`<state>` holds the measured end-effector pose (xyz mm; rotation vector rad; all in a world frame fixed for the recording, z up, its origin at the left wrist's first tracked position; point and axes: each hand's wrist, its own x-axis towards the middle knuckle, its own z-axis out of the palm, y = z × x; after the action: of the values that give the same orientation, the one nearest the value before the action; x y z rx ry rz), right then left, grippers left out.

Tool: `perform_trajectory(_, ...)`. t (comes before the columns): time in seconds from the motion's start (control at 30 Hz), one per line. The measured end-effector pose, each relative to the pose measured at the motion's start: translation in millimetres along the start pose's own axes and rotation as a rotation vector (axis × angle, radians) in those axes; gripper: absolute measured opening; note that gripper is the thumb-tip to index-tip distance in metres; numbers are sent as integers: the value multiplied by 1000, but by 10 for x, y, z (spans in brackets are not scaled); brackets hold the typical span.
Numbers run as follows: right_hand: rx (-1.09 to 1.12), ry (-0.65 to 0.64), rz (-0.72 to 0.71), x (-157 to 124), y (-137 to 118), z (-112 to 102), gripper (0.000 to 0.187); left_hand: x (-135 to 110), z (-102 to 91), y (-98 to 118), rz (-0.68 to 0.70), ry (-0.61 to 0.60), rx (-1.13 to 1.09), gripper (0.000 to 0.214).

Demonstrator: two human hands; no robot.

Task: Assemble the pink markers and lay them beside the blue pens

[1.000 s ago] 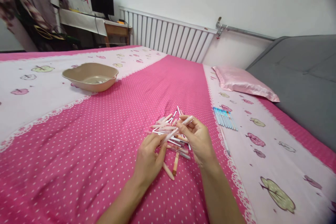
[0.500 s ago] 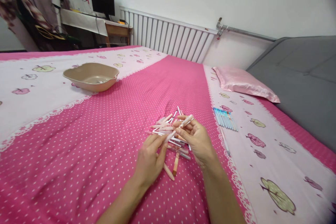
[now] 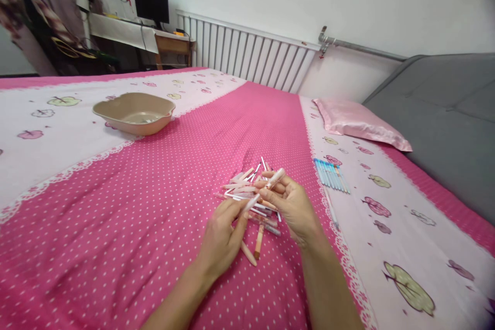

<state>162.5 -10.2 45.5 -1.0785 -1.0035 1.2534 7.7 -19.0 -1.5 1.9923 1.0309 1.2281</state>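
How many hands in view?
2: left hand at the near-left of the pile of pens, right hand at its right side, each holding a slim pale piece.

white wall (image 3: 367, 5), gray headboard (image 3: 444, 113)

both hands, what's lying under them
Between and beyond the left hand and right hand, loose pale pens and thin white sticks show on the pink dotted sheet. Anything directly beneath the hands is covered, so I can't tell what lies there.
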Motion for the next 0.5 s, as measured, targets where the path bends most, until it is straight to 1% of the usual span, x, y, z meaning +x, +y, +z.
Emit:
perform_trajectory(0.33, -124, 101, -77, 18, 45, 41, 36, -8, 15, -13, 51, 33, 36, 23)
perform_trajectory(0.5, -192, 122, -99, 12, 52, 57, 35, -14, 16, -29, 53, 39, 32, 23)
